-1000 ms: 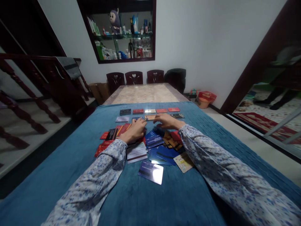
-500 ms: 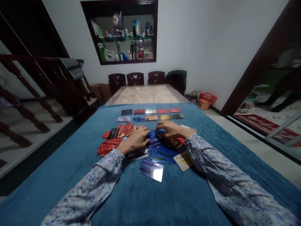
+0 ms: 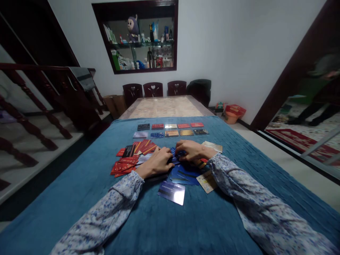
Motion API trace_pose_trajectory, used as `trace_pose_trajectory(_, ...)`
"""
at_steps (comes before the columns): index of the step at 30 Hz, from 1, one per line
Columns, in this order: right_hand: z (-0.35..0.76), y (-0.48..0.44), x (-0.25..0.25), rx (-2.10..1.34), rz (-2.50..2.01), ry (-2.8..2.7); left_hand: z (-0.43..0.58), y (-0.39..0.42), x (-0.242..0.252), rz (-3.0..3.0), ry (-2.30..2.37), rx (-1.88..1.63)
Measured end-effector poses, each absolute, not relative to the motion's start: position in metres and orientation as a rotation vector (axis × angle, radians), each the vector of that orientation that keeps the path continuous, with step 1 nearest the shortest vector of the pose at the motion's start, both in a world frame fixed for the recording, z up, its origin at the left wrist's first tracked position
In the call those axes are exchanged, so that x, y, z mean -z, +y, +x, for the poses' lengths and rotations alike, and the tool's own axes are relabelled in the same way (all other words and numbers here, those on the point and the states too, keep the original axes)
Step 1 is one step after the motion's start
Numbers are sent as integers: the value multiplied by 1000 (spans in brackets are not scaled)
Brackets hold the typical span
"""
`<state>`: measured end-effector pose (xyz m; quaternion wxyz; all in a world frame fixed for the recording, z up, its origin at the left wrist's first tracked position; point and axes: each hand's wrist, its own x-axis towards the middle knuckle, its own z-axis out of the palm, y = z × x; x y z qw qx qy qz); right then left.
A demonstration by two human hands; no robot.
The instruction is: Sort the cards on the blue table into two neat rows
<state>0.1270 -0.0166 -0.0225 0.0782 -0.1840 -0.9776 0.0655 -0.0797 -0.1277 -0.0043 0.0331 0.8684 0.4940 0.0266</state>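
Observation:
Several plastic cards lie in a loose pile on a blue cloth [image 3: 124, 209]. My left hand [image 3: 156, 161] rests over the middle of the pile, fingers curled together; what is under them is hidden. Close beside it, my right hand [image 3: 190, 150] bends its fingers onto a blue card [image 3: 181, 154], closed on its edge. Below both hands spread more blue cards [image 3: 183, 175]. A shiny purple-blue card [image 3: 171, 193] lies nearest to me. Red cards [image 3: 126, 164] and a black card [image 3: 129, 151] are left of my left hand. A yellowish card [image 3: 207, 181] sits under my right wrist.
Beyond the pile, cards lie in two rows, among them an orange card [image 3: 171, 133] and a dark card [image 3: 143, 126]. The bare tabletop [image 3: 167, 106] continues past the cloth to chairs [image 3: 153, 89]. A person's legs [image 3: 310, 113] show through the right doorway.
My left hand has moved slightly right and toward me, closer to my right hand. My right hand has stayed nearly in place, its fingers curling lower over the blue cards.

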Motion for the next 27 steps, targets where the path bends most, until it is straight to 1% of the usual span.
trace_pose_trajectory(7,122,-14,28,-225,-656,-2949,-74,-128,5,2691,1602,-82)
trace_pose_trajectory(12,127,-15,24,-245,-552,-2949,-72,-129,3,2729,1577,-31)
trace_pose_trajectory(16,126,-15,23,-217,-586,-2966,-71,-130,3,2710,1606,-30)
trace_pose_trajectory(27,131,-11,23,-310,-496,-2920,-78,-123,11,2707,1565,-141)
